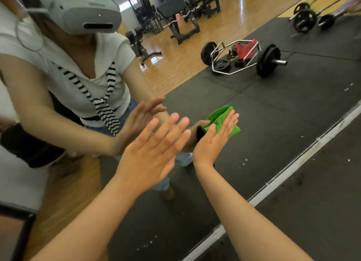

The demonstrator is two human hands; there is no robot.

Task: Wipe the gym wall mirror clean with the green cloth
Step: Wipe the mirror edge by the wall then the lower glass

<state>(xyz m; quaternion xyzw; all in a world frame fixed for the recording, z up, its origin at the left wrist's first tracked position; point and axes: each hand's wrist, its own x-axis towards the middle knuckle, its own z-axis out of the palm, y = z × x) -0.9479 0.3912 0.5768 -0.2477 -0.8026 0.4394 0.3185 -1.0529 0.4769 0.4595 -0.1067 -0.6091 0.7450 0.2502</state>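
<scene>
The green cloth (219, 115) is pressed against the gym wall mirror (283, 108) under the straight fingers of the right hand (214, 137) — its folds lying along those fingers — while the left hand (154, 149) is held open and empty just beside it, so the wiping is judged the right hand's.

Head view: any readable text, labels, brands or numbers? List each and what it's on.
No text here is legible.
The weight plates: any markings are too blurred to read.
The headset reflected in the mirror: no brand can be read.
The green cloth: no print shows.
</scene>
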